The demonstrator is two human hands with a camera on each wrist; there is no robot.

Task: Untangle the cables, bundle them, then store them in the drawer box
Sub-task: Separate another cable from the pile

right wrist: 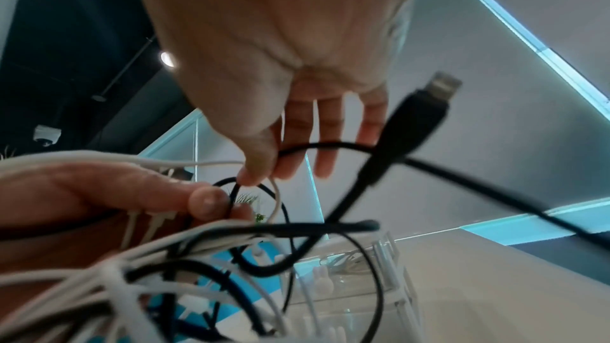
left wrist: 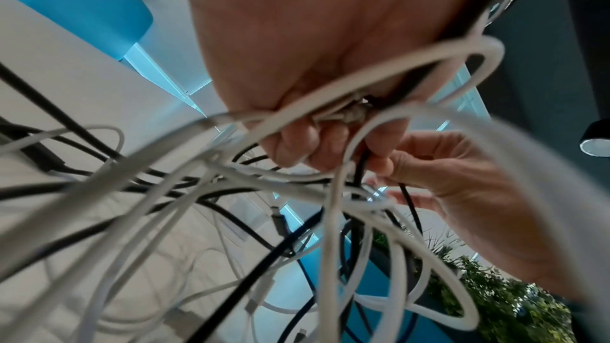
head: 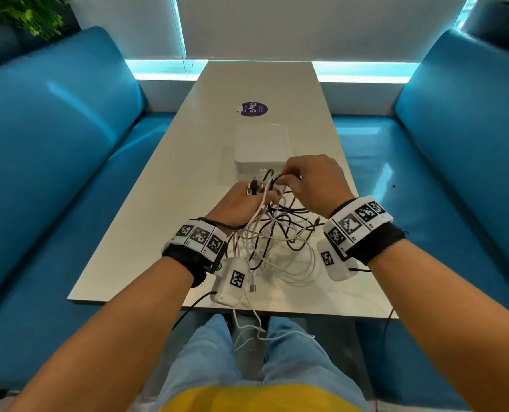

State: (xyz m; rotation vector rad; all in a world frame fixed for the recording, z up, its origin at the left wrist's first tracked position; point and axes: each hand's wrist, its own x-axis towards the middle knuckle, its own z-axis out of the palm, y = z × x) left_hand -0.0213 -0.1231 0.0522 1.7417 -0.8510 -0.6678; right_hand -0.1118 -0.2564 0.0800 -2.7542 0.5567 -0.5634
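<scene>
A tangle of white and black cables (head: 277,236) hangs from my hands over the near part of the table (head: 164,203). My left hand (head: 247,200) grips a bunch of cable ends, with plugs (head: 254,186) sticking up from the fist (left wrist: 317,140). My right hand (head: 309,179) pinches a thin black cable (right wrist: 317,145) between thumb and forefinger (right wrist: 254,174), right beside the left hand. A black plug (right wrist: 419,111) dangles near the right hand. The white drawer box (head: 262,147) stands just behind both hands, and its clear front (right wrist: 363,283) shows in the right wrist view.
A purple round sticker (head: 254,109) lies on the table beyond the box. Blue sofas (head: 54,138) flank the table on both sides. A white cable (head: 256,325) droops off the near table edge towards my knees. Plants (head: 24,13) stand at the back left.
</scene>
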